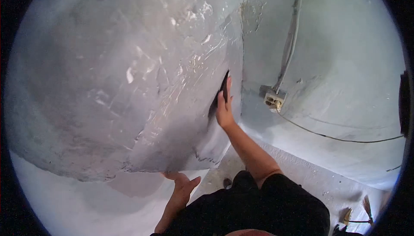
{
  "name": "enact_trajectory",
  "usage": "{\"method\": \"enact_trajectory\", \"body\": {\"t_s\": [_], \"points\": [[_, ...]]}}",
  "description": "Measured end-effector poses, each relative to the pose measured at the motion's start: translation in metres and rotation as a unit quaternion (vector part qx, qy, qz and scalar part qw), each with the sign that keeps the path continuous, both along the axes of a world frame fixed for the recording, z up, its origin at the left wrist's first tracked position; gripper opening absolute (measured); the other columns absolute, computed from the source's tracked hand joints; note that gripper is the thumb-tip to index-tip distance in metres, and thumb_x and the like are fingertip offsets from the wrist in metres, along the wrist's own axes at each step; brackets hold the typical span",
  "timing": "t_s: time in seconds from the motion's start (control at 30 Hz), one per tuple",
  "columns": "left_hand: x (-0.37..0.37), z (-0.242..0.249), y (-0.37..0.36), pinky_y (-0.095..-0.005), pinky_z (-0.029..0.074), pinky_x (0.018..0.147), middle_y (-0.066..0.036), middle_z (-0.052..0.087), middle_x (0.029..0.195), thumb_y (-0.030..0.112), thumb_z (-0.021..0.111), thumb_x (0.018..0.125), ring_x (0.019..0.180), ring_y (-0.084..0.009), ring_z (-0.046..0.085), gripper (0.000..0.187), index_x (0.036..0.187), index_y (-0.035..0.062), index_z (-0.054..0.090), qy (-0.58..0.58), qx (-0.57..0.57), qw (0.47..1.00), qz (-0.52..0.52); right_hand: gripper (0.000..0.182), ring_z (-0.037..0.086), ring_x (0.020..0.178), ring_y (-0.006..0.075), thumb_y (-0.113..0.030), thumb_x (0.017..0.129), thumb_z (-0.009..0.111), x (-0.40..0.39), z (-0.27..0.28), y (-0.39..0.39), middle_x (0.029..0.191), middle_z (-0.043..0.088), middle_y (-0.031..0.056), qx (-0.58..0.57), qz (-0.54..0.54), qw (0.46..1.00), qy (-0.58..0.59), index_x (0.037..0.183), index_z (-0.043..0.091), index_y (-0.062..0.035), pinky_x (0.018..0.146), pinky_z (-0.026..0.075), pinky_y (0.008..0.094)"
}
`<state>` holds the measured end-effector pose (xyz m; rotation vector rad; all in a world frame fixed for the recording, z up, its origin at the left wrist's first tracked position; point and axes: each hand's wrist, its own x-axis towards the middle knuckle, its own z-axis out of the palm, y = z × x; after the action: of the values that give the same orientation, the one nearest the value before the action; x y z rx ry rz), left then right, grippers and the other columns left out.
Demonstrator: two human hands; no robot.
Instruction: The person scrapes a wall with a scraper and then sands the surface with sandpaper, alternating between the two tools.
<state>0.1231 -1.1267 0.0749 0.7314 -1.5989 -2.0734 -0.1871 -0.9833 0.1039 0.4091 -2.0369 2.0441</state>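
Note:
My right hand [224,111] grips a dark, thin, flat trowel [224,87], seen nearly edge-on against the wall. Its fingers point up along the blade, close to the wall corner. Around the trowel, the grey wall coating [172,93] looks wet and shiny, with raised ridges and rough patches. Lower down, my left hand [184,186] is near the coating's ragged bottom edge, thumb spread away from the fingers. Its fingertips reach toward that edge and are partly hidden, with nothing visible in the hand.
On the adjoining wall, a pipe [293,33] runs down to a socket box [274,99], and a cable [327,136] trails right from it. Specks litter the pale floor [310,171]. A small broom [367,206] is at the lower right.

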Motion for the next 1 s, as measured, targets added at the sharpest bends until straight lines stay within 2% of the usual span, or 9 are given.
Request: {"method": "enact_trajectory", "body": {"t_s": [0.2,0.33,0.4,0.43,0.57,0.63,0.67,0.77,1.0], "points": [[-0.014,-0.003,0.021,-0.0418,0.01,0.115,-0.016,0.029,0.149,0.01,0.06,0.087,0.139,-0.0256,0.022,0.057,0.138,-0.0012,0.037,-0.014,-0.012,0.999,0.049,0.066,0.0,0.147,0.0321,-0.038,0.101,0.034,0.05,-0.032,0.0,0.16,0.003,0.0125,0.042,0.062,0.997,-0.012,0.154,0.004,-0.011,0.107,-0.01,0.065],[-0.017,-0.01,0.026,-0.0398,0.014,0.114,-0.007,0.033,0.149,0.008,0.053,0.09,0.138,-0.0178,0.026,0.048,0.138,0.0066,0.044,0.065,-0.124,0.99,0.024,0.066,-0.001,0.147,0.0348,-0.041,0.102,0.03,-0.021,-0.01,0.017,0.159,0.002,0.0176,0.013,0.036,0.999,0.003,0.153,0.003,-0.0084,0.107,-0.011,0.0646],[-0.018,0.001,0.029,-0.0408,0.001,0.114,0.002,0.004,0.155,0.003,0.053,0.089,0.14,-0.01,0.001,0.096,0.15,0.0206,-0.019,0.012,0.008,1.0,0.001,0.067,0.0,0.147,0.0365,-0.042,0.102,0.029,-0.052,0.0,0.022,0.159,0.003,0.02,0.026,0.029,0.999,0.025,0.153,0.003,-0.0061,0.108,-0.01,0.0634],[-0.02,0.008,0.041,-0.0385,0.012,0.116,-0.001,0.03,0.152,0.019,0.049,0.097,0.138,-0.0132,0.026,0.047,0.142,0.0116,0.039,0.068,0.009,0.995,0.074,0.067,0.001,0.146,0.0368,-0.041,0.102,0.03,-0.053,0.004,0.025,0.159,0.002,0.0201,0.026,0.026,0.998,0.041,0.152,0.002,-0.0052,0.108,-0.01,0.0629],[-0.034,0.011,0.056,-0.037,0.006,0.117,-0.003,0.03,0.152,0.024,0.05,0.098,0.14,-0.0137,0.023,0.051,0.144,0.0099,0.035,0.116,0.048,0.973,0.193,0.065,-0.002,0.146,0.0369,-0.032,0.102,0.029,-0.005,-0.03,0.032,0.158,0.0,0.0204,0.103,0.105,0.989,0.029,0.152,-0.001,-0.0036,0.108,-0.01,0.0635],[-0.034,-0.003,0.05,-0.038,0.001,0.117,-0.004,0.03,0.151,0.027,0.048,0.099,0.14,-0.0153,0.019,0.056,0.147,0.0062,0.027,0.112,-0.07,0.973,0.188,0.065,-0.005,0.147,0.0356,-0.027,0.1,0.03,0.004,-0.039,0.037,0.159,-0.002,0.0193,0.147,0.159,0.975,0.041,0.152,-0.002,-0.0038,0.108,-0.01,0.0634],[-0.04,0.012,0.054,-0.0408,-0.003,0.117,-0.002,0.017,0.156,0.024,0.048,0.098,0.143,-0.0131,0.011,0.066,0.151,0.0052,0.014,0.096,-0.074,0.982,0.148,0.065,-0.005,0.147,0.0356,-0.027,0.1,0.03,-0.008,-0.037,0.039,0.159,-0.002,0.0193,0.152,0.177,0.971,0.051,0.152,-0.002,-0.0038,0.108,-0.01,0.0634],[-0.057,0.017,0.072,-0.0422,-0.006,0.116,-0.002,0.001,0.159,0.021,0.048,0.097,0.145,-0.0146,0.0,0.077,0.152,0.0077,-0.004,0.055,-0.078,0.952,0.29,0.067,-0.004,0.147,0.0333,-0.026,0.1,0.033,-0.06,-0.005,0.038,0.159,-0.004,0.0172,0.078,0.091,0.993,0.016,0.152,-0.002,-0.0021,0.109,-0.011,0.0614],[-0.067,0.051,0.095,-0.0427,-0.005,0.117,-0.008,-0.008,0.159,0.021,0.045,0.097,0.146,-0.022,-0.008,0.081,0.151,0.0137,-0.015,0.061,-0.15,0.967,0.197,0.068,-0.004,0.146,0.038,-0.029,0.099,0.031,-0.042,-0.042,0.039,0.158,-0.006,0.0209,0.16,0.113,0.976,0.091,0.15,-0.003,0.002,0.109,-0.008,0.0642]]}}
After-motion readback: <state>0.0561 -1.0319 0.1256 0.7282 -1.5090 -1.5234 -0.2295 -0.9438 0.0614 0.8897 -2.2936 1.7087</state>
